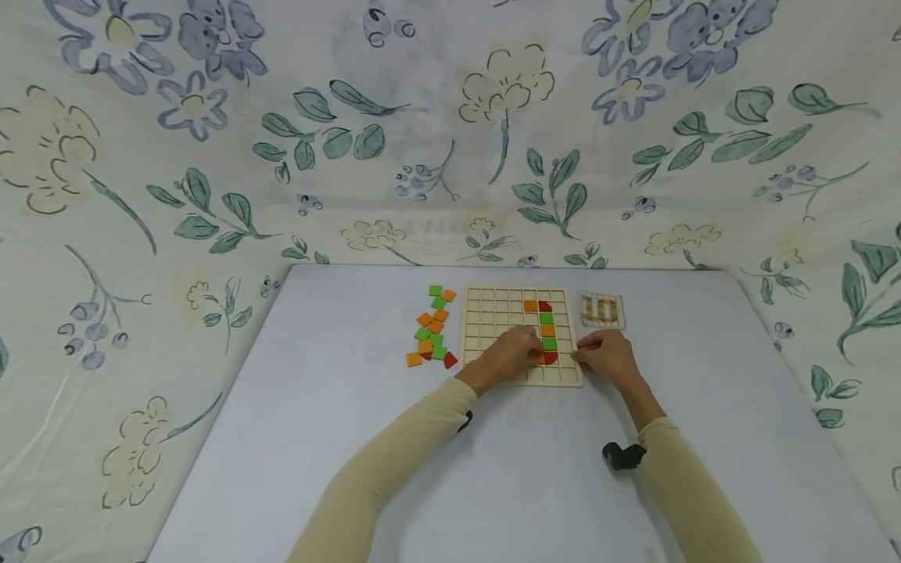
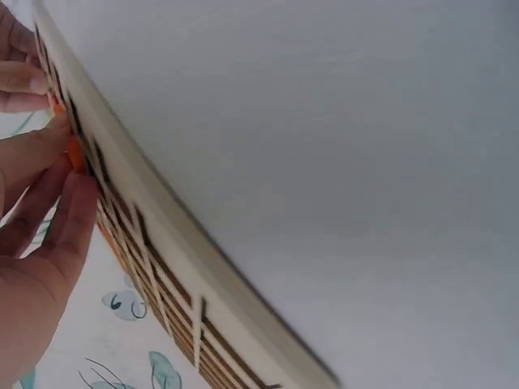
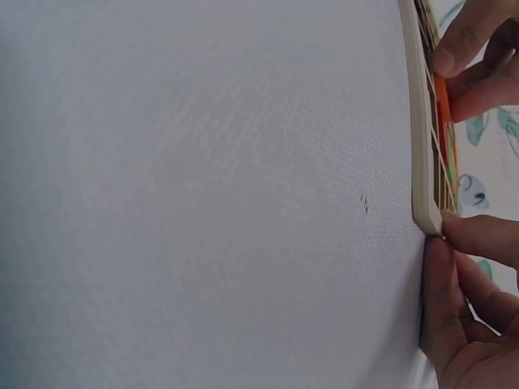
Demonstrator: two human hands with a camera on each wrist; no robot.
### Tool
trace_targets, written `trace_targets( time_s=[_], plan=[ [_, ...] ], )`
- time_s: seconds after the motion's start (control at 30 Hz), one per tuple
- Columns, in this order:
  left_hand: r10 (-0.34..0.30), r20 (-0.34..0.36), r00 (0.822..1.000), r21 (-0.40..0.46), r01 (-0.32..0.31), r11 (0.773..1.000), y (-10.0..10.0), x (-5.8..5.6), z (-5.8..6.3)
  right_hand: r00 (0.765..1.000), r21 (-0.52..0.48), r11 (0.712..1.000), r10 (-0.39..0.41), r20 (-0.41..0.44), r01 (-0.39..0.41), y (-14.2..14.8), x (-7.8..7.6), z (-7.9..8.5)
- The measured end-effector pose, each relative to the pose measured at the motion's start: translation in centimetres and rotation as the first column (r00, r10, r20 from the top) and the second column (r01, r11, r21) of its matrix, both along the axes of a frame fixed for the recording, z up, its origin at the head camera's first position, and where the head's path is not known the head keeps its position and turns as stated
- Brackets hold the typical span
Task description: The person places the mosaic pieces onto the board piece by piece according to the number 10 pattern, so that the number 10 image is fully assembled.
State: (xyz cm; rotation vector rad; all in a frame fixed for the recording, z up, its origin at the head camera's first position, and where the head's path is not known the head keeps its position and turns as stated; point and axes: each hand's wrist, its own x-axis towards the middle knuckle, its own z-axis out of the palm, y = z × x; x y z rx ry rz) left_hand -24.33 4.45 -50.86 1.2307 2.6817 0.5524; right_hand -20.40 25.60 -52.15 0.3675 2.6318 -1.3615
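A wooden grid board (image 1: 493, 328) lies on the table. Orange, green and red tiles fill a column near its right side, with a green tile (image 1: 547, 318) and a red tile (image 1: 550, 358) among them; one orange tile (image 1: 530, 306) sits left of the top. My left hand (image 1: 508, 356) reaches over the board and pinches an orange tile (image 2: 75, 154) between thumb and fingers, close against the grid. At the board's right edge, my right hand (image 1: 611, 356) grips the rim, thumb above and fingers at the side in the right wrist view.
Loose green, orange and red tiles, an orange tile (image 1: 414, 360) among them, lie scattered left of the board. A patterned card (image 1: 602, 310) rests beyond my right hand. The white table (image 1: 521, 477) meets a flowered cloth (image 1: 422, 219) at the back.
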Motion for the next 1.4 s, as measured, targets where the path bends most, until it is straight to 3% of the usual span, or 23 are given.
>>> trace_targets(
  time_s=[0.37,0.67,0.83,0.97,1.23,1.4],
  plan=[
    [0.075,0.084,0.994,-0.013,-0.074,0.997,0.3,0.0,0.2,1.000,0.002,1.000,-0.004,0.002,0.004,-0.1,0.1,0.1],
    [0.053,0.110,0.993,0.035,-0.057,0.998,-1.2,-0.2,0.2,1.000,0.014,1.000,0.007,0.008,-0.007,-0.2,0.1,0.1],
    [0.056,0.106,0.993,0.066,-0.064,0.996,-3.6,-0.9,1.4,1.000,0.016,1.000,0.007,0.015,-0.007,-0.3,0.3,0.1],
    [0.099,0.083,0.992,0.078,-0.106,0.991,-6.6,-1.5,2.1,1.000,0.026,1.000,0.014,0.001,-0.014,-0.4,0.3,0.1],
    [0.225,0.149,0.963,0.077,-0.238,0.968,-12.4,-1.2,2.0,1.000,0.042,0.999,0.021,0.006,-0.022,-0.2,0.2,0.0],
    [0.217,0.105,0.970,-0.020,-0.217,0.976,-14.0,-0.4,1.1,1.000,0.050,0.999,0.016,0.010,-0.016,-0.2,0.1,0.1]
  ],
)
